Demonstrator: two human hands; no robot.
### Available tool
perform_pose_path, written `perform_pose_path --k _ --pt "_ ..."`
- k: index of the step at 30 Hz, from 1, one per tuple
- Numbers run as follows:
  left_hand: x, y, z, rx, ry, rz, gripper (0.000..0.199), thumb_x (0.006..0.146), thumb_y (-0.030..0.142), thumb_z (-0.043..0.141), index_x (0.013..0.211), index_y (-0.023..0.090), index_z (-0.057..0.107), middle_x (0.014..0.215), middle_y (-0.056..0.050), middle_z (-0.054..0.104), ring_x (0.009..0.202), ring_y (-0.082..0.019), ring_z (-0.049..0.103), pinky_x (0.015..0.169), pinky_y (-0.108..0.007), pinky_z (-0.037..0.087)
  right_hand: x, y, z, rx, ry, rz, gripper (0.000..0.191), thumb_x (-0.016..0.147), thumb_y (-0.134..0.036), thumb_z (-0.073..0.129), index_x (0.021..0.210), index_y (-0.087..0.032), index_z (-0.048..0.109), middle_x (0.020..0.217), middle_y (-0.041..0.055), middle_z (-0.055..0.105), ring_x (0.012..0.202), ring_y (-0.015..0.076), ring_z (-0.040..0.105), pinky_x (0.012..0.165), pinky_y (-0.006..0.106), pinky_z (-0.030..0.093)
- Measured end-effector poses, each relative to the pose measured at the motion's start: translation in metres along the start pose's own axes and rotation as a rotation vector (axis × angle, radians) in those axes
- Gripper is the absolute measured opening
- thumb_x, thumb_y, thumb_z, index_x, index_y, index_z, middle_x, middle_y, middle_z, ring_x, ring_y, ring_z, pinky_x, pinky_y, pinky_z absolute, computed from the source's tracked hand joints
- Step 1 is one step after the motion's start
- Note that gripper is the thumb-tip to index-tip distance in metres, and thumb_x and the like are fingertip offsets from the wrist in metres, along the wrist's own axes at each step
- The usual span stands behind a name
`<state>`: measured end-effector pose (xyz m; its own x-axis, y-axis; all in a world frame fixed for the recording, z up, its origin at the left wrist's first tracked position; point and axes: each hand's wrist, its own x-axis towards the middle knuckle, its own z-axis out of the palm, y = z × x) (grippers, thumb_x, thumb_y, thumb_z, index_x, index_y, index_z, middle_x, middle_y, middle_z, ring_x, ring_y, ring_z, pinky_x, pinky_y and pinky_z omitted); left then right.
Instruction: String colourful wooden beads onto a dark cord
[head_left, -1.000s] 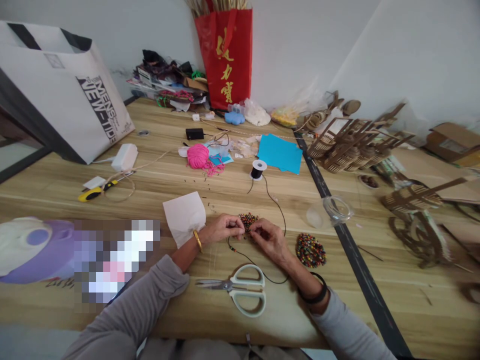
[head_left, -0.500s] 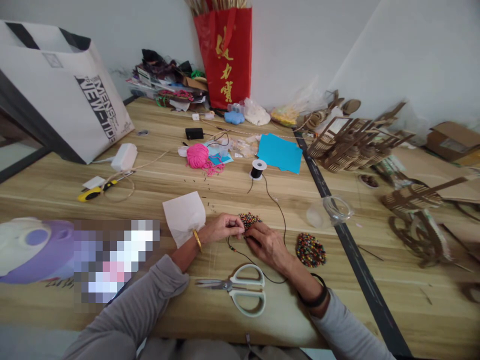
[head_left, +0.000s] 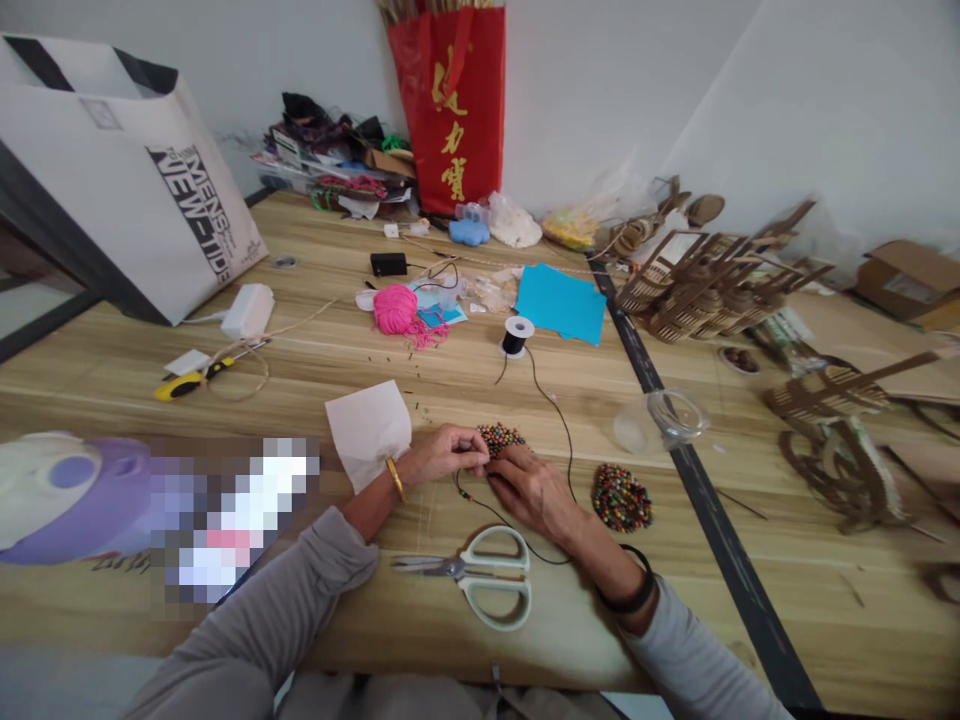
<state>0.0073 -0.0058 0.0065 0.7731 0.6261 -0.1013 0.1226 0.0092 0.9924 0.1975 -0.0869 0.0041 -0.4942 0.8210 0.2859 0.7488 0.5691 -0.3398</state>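
Observation:
My left hand [head_left: 452,452] is closed in a pinch at the end of a thin black cord [head_left: 568,440], left of a pile of small multicoloured beads [head_left: 501,438]. A few beads sit on the cord below my fingers. My right hand [head_left: 534,490] is at the near edge of the pile, fingers bent together; what they hold is hidden. The cord runs from a black spool [head_left: 515,338] behind the hands. A coil of strung beads [head_left: 622,498] lies right of my right hand. White-handled scissors [head_left: 480,575] lie in front of both hands.
White paper [head_left: 367,430] lies by my left wrist. Pink yarn [head_left: 395,308], blue sheets [head_left: 561,304] and a clear lidded container [head_left: 675,420] are farther back. A yellow cutter [head_left: 180,386] and a pixelated object [head_left: 247,520] are left. Woven brown pieces [head_left: 825,390] stand right.

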Motion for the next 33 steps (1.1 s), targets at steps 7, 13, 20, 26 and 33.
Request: perform_pose_path --k 7,13,20,26,33 --pt "-0.001 0.006 0.002 -0.024 0.010 -0.044 0.027 0.076 0.037 0.066 0.074 0.011 0.059 0.065 -0.002 0.064 0.061 -0.010 0.056 0.061 -0.021 0.042 0.003 0.007 -0.018 0.226 0.061 0.113 0.014 0.088 -0.019 0.049 0.090 -0.019 0.063 0.086 0.0058 0.061 0.077 0.0149 0.057 0.069 0.025 0.045" --pt "-0.001 0.003 0.001 -0.040 0.011 -0.034 0.029 0.075 0.038 0.067 0.075 0.011 0.059 0.065 -0.003 0.066 0.061 -0.010 0.058 0.062 -0.022 0.044 0.002 0.024 -0.035 0.299 0.039 0.240 0.009 0.085 -0.017 0.053 0.085 -0.018 0.063 0.082 0.0034 0.062 0.069 0.0123 0.057 0.062 0.022 0.041" --pt "-0.002 0.004 0.001 -0.029 -0.048 -0.034 0.028 0.080 0.039 0.062 0.080 0.011 0.058 0.070 -0.007 0.070 0.065 -0.012 0.063 0.066 -0.023 0.047 0.001 0.017 -0.059 0.143 -0.257 0.309 0.009 0.081 -0.014 0.056 0.080 -0.019 0.064 0.071 -0.0012 0.065 0.060 0.0102 0.054 0.057 0.020 0.032" --pt "-0.005 0.008 0.004 0.049 -0.094 -0.023 0.030 0.081 0.040 0.061 0.079 0.011 0.057 0.079 -0.012 0.073 0.072 -0.015 0.067 0.068 -0.024 0.048 0.003 0.006 -0.061 -0.061 -0.408 0.312 0.007 0.082 -0.019 0.059 0.077 -0.020 0.063 0.075 0.0018 0.067 0.063 0.0125 0.058 0.055 0.024 0.026" --pt "-0.004 0.005 0.007 0.137 -0.074 -0.022 0.027 0.082 0.038 0.060 0.078 0.011 0.058 0.082 -0.011 0.073 0.067 -0.013 0.064 0.058 -0.019 0.042 0.004 0.005 -0.048 -0.135 -0.415 0.291 0.010 0.085 -0.024 0.059 0.077 -0.019 0.060 0.077 0.0027 0.066 0.068 0.0139 0.061 0.055 0.025 0.025"
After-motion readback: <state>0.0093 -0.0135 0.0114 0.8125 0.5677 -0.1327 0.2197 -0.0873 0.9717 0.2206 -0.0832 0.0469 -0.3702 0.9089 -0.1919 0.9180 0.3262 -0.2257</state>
